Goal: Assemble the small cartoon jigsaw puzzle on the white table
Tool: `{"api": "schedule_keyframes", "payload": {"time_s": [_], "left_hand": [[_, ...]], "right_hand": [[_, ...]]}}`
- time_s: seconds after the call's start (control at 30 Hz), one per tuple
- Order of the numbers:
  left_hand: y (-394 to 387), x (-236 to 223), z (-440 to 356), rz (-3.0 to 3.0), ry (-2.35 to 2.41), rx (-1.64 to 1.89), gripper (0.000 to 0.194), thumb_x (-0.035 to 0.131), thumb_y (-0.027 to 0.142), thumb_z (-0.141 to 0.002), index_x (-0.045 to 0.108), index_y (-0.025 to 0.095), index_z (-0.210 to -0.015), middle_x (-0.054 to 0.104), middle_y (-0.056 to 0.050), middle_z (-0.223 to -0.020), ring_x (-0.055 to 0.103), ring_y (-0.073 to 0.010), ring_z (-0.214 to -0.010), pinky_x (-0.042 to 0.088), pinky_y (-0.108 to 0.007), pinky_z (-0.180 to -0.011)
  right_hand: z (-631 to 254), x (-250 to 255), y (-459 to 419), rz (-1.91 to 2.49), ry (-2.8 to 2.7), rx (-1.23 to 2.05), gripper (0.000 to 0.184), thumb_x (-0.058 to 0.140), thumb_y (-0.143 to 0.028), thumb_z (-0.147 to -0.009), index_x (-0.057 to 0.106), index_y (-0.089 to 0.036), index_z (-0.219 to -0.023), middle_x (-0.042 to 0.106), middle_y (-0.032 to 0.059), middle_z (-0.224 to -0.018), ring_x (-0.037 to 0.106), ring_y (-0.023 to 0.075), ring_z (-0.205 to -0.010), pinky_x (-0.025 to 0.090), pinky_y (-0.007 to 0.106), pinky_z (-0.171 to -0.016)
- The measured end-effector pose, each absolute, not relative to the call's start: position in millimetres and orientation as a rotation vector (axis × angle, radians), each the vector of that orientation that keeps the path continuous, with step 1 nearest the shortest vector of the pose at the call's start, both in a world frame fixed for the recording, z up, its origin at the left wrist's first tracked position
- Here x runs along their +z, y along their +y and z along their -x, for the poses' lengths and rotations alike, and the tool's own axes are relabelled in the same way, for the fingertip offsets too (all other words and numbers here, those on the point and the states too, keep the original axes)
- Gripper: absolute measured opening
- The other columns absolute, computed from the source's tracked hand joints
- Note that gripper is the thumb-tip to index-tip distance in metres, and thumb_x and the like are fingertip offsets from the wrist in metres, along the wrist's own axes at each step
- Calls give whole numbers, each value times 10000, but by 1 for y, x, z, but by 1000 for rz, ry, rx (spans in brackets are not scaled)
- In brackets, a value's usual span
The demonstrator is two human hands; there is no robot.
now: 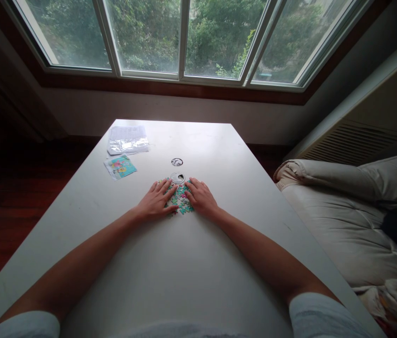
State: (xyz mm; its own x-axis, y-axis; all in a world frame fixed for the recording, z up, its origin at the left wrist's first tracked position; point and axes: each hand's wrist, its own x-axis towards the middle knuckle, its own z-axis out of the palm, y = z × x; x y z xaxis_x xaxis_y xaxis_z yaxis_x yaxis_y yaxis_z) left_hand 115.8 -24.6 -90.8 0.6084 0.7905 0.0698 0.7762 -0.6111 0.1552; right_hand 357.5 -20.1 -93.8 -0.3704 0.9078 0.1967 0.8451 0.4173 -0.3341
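A small heap of colourful jigsaw pieces [180, 201] lies in the middle of the white table [191, 263]. My left hand [156, 201] rests flat on the left side of the heap, fingers stretched out. My right hand [201, 197] lies flat on the right side, fingers spread. Both hands touch the pieces and enclose them between them. A round clear lid or dish [178, 178] sits just beyond the heap.
A colourful printed picture sheet [120, 166] and a clear plastic bag [128, 139] lie at the far left of the table. A round cable hole [177, 162] sits mid-table. A white cushioned sofa [353, 211] stands to the right; windows lie ahead.
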Motion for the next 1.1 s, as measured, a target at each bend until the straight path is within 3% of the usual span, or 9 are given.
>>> {"api": "schedule_keyframes", "payload": {"time_s": [0.23,0.4,0.53,0.67,0.9,1.1], "left_hand": [[-23,-90,-115,-2717,1348,177,855,357,772,-925,202,308,-1627,132,-52,-1705,115,-301,-1572,104,-509,-1269],[-18,-92,-113,-2618,1540,314,660,272,609,-1023,322,277,-1591,277,-58,-1669,215,-280,-1547,184,-507,-1255],[-14,-95,-111,-2577,1620,338,601,349,530,-1022,388,261,-1558,313,-71,-1653,255,-303,-1528,215,-526,-1242],[-14,-96,-111,-2575,1607,345,636,403,559,-998,387,257,-1557,316,-82,-1650,267,-318,-1520,213,-537,-1241],[-13,-96,-111,-2525,1659,370,578,326,512,-1030,409,262,-1544,345,-80,-1635,290,-303,-1509,211,-533,-1241],[-13,-96,-111,-2527,1665,377,631,433,554,-985,414,258,-1542,344,-88,-1635,288,-321,-1507,202,-538,-1244]], "right_hand": [[-358,-94,-20,1428,-2317,243,469,464,-394,-1036,536,-181,-1447,441,144,-1563,398,276,-1450,302,477,-1211],[-359,-97,-18,1413,-2300,236,476,504,-399,-1019,549,-175,-1436,462,148,-1546,421,287,-1434,333,474,-1198],[-360,-98,-17,1398,-2289,259,478,529,-390,-1008,549,-178,-1435,470,153,-1538,431,294,-1426,339,491,-1194],[-361,-100,-16,1365,-2289,263,485,549,-388,-997,548,-183,-1436,471,153,-1537,431,300,-1426,347,498,-1191],[-361,-103,-16,1284,-2299,249,459,548,-382,-999,565,-191,-1416,485,139,-1526,451,291,-1410,373,475,-1178],[-362,-101,-16,1269,-2299,247,449,546,-385,-1000,575,-195,-1406,499,139,-1513,466,289,-1394,386,470,-1166]]}}
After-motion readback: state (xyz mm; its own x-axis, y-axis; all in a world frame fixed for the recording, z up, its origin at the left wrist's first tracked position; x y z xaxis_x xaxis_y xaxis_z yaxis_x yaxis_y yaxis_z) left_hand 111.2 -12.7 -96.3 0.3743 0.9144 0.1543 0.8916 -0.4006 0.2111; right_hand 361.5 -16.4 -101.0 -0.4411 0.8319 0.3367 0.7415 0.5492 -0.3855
